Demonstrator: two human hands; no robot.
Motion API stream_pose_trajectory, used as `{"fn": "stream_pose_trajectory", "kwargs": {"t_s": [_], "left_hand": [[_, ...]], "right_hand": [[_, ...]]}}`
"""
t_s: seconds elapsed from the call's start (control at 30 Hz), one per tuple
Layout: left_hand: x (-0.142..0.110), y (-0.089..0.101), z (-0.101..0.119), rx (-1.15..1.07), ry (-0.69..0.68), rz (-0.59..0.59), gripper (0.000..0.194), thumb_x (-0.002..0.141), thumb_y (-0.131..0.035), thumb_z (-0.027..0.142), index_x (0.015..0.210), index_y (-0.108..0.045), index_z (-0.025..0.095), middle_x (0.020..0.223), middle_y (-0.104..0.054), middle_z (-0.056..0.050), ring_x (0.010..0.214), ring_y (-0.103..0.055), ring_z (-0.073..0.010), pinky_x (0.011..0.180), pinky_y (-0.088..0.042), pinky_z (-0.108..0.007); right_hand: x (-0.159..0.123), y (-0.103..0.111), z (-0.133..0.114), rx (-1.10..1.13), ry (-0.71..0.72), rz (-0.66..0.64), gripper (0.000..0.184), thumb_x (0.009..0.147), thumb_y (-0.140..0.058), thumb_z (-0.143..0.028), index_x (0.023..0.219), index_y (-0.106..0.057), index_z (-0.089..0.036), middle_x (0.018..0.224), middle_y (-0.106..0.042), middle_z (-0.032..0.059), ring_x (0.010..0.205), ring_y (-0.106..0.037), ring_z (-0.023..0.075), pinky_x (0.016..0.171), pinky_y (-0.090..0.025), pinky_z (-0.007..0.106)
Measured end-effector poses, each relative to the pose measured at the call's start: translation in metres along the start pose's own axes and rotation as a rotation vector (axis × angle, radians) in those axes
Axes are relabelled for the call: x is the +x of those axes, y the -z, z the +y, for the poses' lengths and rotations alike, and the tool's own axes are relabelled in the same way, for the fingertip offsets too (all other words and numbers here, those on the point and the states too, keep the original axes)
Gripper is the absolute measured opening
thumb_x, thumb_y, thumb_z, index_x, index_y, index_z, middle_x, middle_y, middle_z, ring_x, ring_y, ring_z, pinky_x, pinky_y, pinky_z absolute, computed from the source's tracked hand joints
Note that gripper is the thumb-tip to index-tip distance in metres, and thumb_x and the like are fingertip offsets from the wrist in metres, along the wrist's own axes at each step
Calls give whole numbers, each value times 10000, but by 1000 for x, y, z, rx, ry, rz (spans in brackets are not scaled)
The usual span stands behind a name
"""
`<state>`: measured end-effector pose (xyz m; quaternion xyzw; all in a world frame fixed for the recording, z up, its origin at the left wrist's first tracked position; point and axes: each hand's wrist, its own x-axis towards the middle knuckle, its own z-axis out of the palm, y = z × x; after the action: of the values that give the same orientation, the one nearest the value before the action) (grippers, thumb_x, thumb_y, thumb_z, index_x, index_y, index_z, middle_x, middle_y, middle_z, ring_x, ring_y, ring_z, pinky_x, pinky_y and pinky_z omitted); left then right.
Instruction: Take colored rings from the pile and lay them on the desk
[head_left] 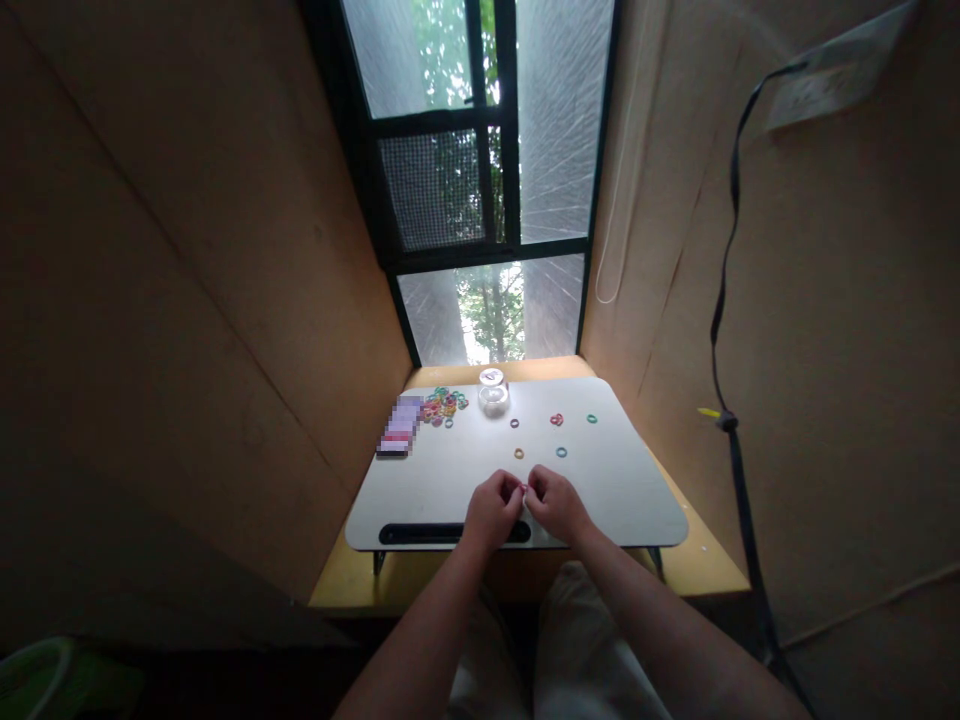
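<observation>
My left hand (494, 508) and my right hand (556, 502) meet above the near middle of a white lap table (622, 480). Both are closed in a pinch on one small pinkish-red hair tie (524, 487), mostly covered by the fingertips. Just beyond them lie an orange hair tie (519, 454) and a light blue hair tie (562, 452). Farther back are a purple hair tie (514, 423), a small cluster of red hair ties (556, 420) and a green hair tie (592, 419). A pile of mixed-colour hair ties (444, 404) sits at the back left.
A clear round container (493, 398) stands at the table's back, with a phone (400, 428) at its left edge. Along the front edge runs a black slot (420, 533), partly behind my left arm. A window (491, 310) is behind; a black cord (731, 300) hangs at right.
</observation>
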<state>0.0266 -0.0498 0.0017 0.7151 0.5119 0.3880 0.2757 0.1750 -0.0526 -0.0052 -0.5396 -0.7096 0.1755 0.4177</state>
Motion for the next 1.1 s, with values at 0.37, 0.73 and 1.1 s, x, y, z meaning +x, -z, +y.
{"fn": "stream_pose_trajectory", "kwargs": {"t_s": [0.37,0.73,1.1], "left_hand": [[0,1,0,-10,1,-3,149,815,-517,327,814,-588,196,700,-626,17,628,-557,-107,601,-387,-229],[-1,1,2,-34,8,4,146,822,-493,303,824,-585,189,720,-639,7,632,-560,-112,607,-405,-231],[-1,2,2,-98,-22,-23,177,828,-462,245,895,-621,204,822,-679,-1,730,-599,-119,678,-435,-234]], "right_hand": [[-1,1,0,59,23,-17,80,793,-498,-267,753,-512,-198,596,-522,-34,522,-450,102,510,-313,216],[0,0,-1,18,-3,-5,129,796,-493,-284,699,-506,-200,575,-522,-26,519,-442,111,509,-305,223],[1,1,-2,9,3,-3,163,807,-485,-291,675,-490,-195,568,-509,-30,522,-436,106,515,-295,221]]}}
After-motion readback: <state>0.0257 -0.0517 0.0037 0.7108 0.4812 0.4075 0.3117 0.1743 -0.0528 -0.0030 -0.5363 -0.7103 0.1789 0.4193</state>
